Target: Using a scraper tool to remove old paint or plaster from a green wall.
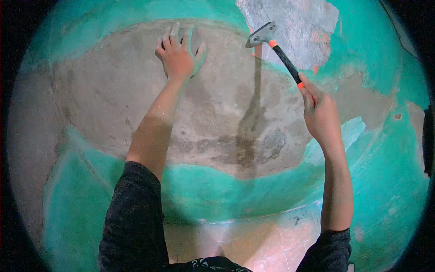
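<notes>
My right hand [321, 109] is closed round the lower end of a scraper [285, 59] with a black handle, orange bands and a grey metal head. The scraper's head meets the wall at the left edge of a whitish-grey bare patch [299, 27]. Flat against the wall, fingers spread, my left hand [179, 56] lies on a broad brown-grey patch [213, 99] with no paint on it. Nothing shows in its fingers. Green paint [199, 186] surrounds both patches.
A tiled floor [267, 240] shows below the wall at the bottom. At the right rim stands a dark upright object [427, 140] that I cannot make out. A pale, lighter green area [353, 131] lies beside my right wrist.
</notes>
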Demonstrator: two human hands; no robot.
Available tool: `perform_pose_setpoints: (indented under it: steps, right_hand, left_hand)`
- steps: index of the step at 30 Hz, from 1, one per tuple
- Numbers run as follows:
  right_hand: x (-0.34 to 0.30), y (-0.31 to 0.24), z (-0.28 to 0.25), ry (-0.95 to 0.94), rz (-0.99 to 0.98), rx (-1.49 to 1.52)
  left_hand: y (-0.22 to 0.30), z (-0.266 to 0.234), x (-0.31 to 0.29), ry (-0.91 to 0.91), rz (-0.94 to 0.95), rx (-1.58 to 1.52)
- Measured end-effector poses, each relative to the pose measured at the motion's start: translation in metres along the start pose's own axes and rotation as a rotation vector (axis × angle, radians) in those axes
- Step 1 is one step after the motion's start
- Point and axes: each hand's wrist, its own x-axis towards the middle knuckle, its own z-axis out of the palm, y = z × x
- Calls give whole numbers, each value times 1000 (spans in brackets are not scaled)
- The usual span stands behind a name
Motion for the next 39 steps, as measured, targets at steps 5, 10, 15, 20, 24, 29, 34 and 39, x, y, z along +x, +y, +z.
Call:
perform_pose_setpoints:
  steps: [5,10,15,20,24,29,34,39]
  right_hand:
    - [3,10,1,33,-55,-24]
    - [3,11,3,28,-74,2]
    - [7,8,8,45,-59,-37]
    - [10,-2,4,38,-62,-22]
    - [17,0,2,58,-113,20]
    - [19,-11,3,53,-74,-47]
    - [21,3,4,63,-123,-16]
    - [22,-2,4,60,-110,-33]
  left_hand:
    - [1,1,2,3,-4,-8]
    - [-3,1,0,5,14,3]
    - [1,2,-1,-1,4,-13]
    - [0,2,0,-15,5,17]
    - [0,1,1,-26,-13,-5]
    - [3,3,-2,-43,-10,-3]
    - [1,-1,-3,-28,10,-3]
    - [-5,1,-1,-24,13,6]
